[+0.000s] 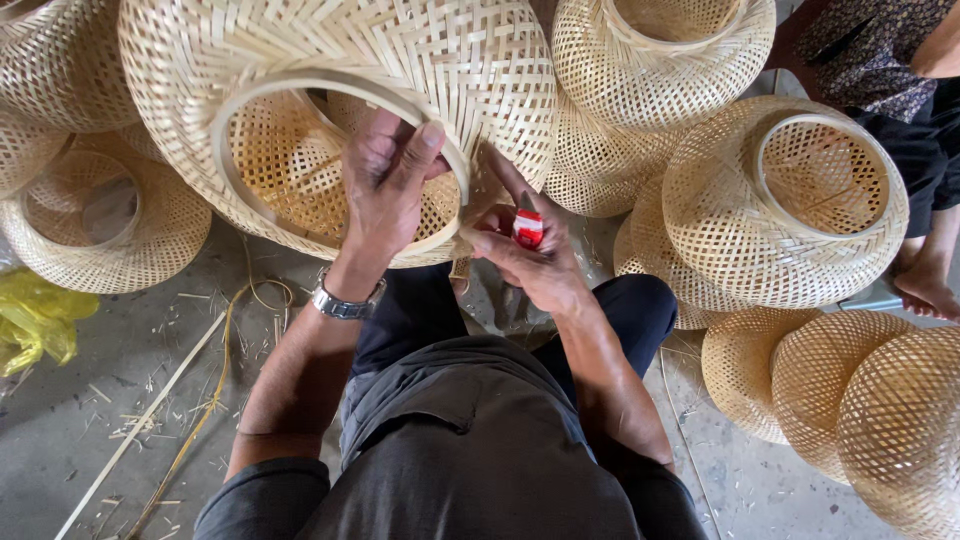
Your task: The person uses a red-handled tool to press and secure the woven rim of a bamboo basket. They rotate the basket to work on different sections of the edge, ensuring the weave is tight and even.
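Pale straw-coloured woven bamboo baskets (340, 90) show herringbone and open lattice patterns; a red-and-white tool (528, 228), silver wristwatch (345, 303), yellow plastic bag (35, 320) and grey concrete floor (90, 420) surround them.

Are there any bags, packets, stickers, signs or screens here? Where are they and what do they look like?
Yellow plastic bag: crumpled on the grey floor at the left edge, below a woven basket.
Small red and white thing: held in the right hand, beside the rim of the big basket the left hand grips; whether it is a packet or a tool is unclear.
No signs or screens.
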